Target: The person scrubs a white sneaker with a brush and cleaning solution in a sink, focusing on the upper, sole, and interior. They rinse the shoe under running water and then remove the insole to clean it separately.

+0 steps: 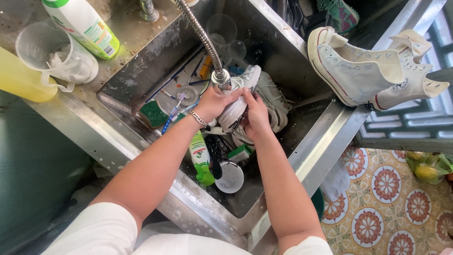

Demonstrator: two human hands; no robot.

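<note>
A white bottle with green-yellow label lies on the counter; a green-labelled bottle in the sink

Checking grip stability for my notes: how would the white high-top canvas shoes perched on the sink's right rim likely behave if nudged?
The white high-top canvas shoes overhang the steel sink rim, so they would probably tip off. The uppers look damp and floppy, likely heavier than when dry. The rubber soles may resist sliding.

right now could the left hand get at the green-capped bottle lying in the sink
Probably yes: the green-capped bottle lies uncovered just below the left hand, though that hand and the right hand are both holding a white shoe.
</note>
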